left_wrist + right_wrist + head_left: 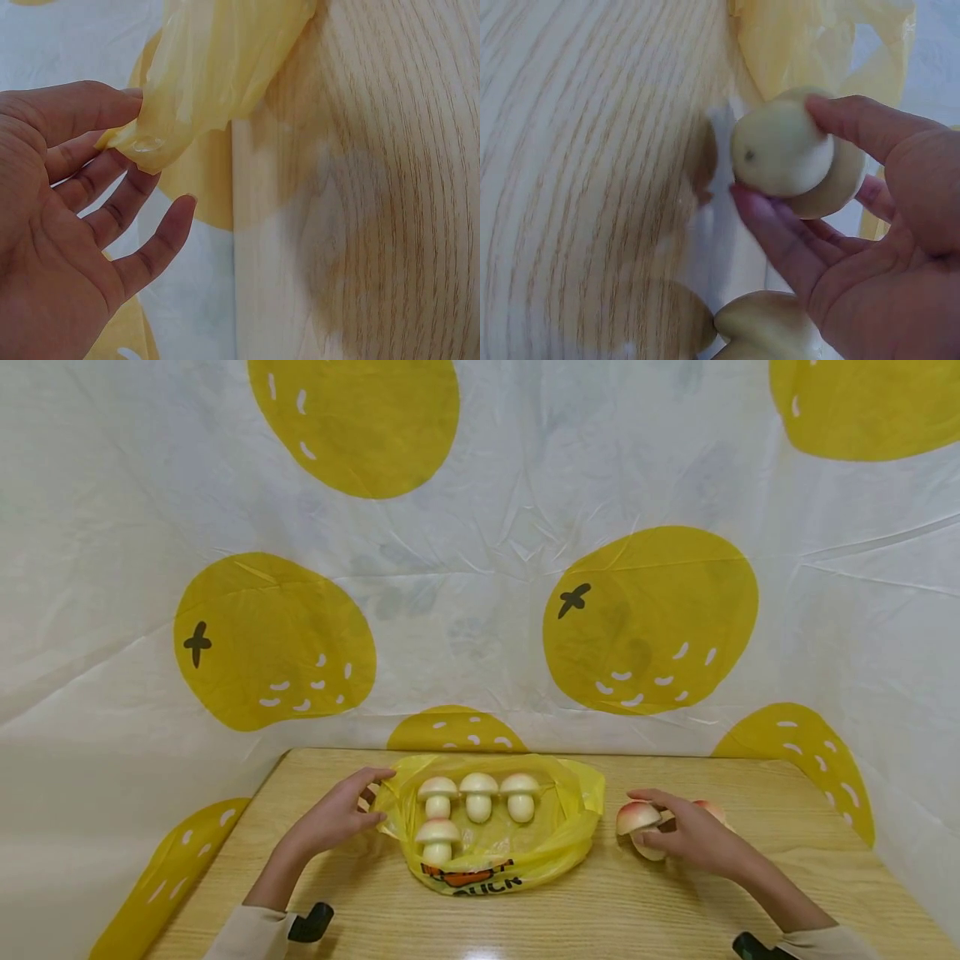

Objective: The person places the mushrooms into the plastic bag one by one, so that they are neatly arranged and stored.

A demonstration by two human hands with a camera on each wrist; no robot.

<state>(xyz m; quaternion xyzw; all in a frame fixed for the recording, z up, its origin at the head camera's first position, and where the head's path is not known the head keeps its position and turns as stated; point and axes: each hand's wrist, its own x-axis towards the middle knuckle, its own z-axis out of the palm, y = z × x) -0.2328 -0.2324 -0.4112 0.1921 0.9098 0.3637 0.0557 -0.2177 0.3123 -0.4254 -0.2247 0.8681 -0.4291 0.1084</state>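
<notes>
From the head view, my left forearm slants up from the lower left, and my left hand [337, 814] reaches the left edge of the yellow bag [573, 847] with its fingers pointing right. Four mushrooms [480, 793] are in the bag, three in a row and one in front of the leftmost. My right forearm slants in from the lower right, and my right hand [693, 835] holds another mushroom [637, 817], cap up and tilted, just beyond the bag's right side, over the surface [360, 935]. A further mushroom cap [709, 811] shows behind that hand. In the left wrist view, I pinch a gathered corner of the bag between my thumb and fingers, the hand only partly closed and my little finger held apart from the others. In the right wrist view, my thumb and fingers close round the held mushroom's stem, its base turned towards the camera; I cannot tell whether it touches the surface. Part of another mushroom shows below my fingers.
</notes>
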